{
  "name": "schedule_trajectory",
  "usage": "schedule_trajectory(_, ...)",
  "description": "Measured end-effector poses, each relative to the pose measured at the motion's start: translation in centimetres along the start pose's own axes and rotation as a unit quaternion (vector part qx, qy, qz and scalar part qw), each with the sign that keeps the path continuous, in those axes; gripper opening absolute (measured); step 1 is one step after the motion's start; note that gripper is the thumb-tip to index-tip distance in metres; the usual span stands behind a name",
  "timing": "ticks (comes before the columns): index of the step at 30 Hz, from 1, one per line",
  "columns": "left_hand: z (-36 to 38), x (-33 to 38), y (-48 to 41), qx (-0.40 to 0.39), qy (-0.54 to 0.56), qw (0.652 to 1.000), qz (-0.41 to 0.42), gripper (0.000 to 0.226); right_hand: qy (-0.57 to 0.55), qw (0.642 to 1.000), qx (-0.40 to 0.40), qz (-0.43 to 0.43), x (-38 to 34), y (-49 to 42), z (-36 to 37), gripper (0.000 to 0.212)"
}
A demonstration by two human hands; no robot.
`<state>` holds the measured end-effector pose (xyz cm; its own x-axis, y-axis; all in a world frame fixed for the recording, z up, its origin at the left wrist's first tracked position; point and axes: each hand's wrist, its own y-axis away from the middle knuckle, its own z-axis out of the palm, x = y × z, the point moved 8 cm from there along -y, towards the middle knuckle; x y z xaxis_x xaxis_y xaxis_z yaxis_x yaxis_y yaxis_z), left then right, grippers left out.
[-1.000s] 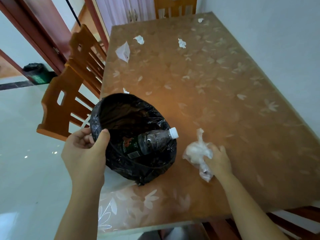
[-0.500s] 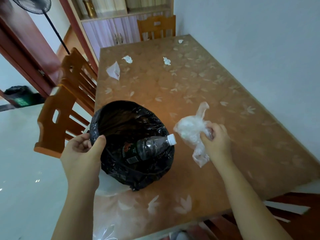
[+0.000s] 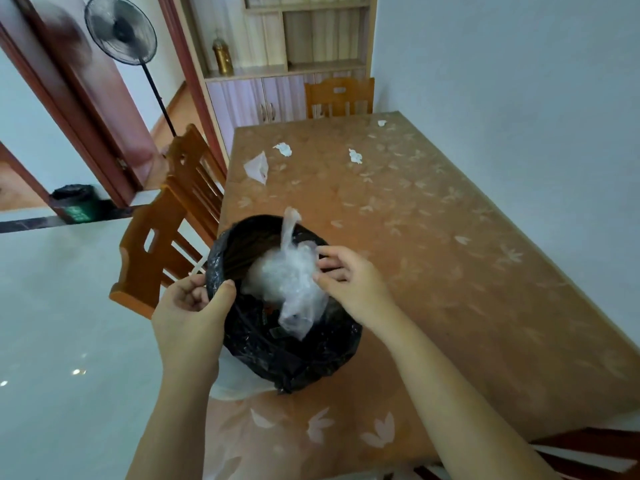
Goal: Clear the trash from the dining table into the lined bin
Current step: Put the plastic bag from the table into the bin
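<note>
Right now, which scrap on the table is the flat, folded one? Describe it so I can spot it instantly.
Start at the brown dining table with the pale leaf pattern and follow its left edge past the black-lined bin. There, by the near wooden chair, lies the white folded paper. Unlike the small crumpled tissue just beyond it, it is larger, smooth and pointed.

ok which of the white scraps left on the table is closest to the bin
The flat folded paper scrap near the table's left edge; the three crumpled bits lie farther back.
</note>
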<state>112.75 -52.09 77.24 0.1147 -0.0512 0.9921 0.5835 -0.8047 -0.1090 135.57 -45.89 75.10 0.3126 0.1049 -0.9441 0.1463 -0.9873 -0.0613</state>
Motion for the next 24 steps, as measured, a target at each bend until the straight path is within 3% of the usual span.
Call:
schedule_trajectory(2, -0.9, -0.1, 0.1, 0.008, 0.010, 1.000, -0.008, 0.024, 0.001, 0.998, -0.053, -0.021, -0.5, 0.3, 1.5, 0.041)
schedule_trajectory(8, -4.7, 0.2, 0.7, 0.078, 0.030, 0.997, -0.006, 0.021, 0.160, 0.983, 0.013, -0.088, -1.5, 0.8, 0.4, 0.037)
schedule_trajectory(14, -8.6, 0.5, 2.4, 0.172, 0.039, 0.984, 0.009, 0.020, 0.277, 0.956, 0.014, -0.097, 0.3, 1.3, 1.5, 0.036)
schedule_trajectory(24, -15.9, -0.6, 7.0, 0.305, 0.016, 0.952, -0.012, 0.015, 0.328, 0.936, -0.072, -0.102, 2.8, 2.2, 7.2, 0.036)
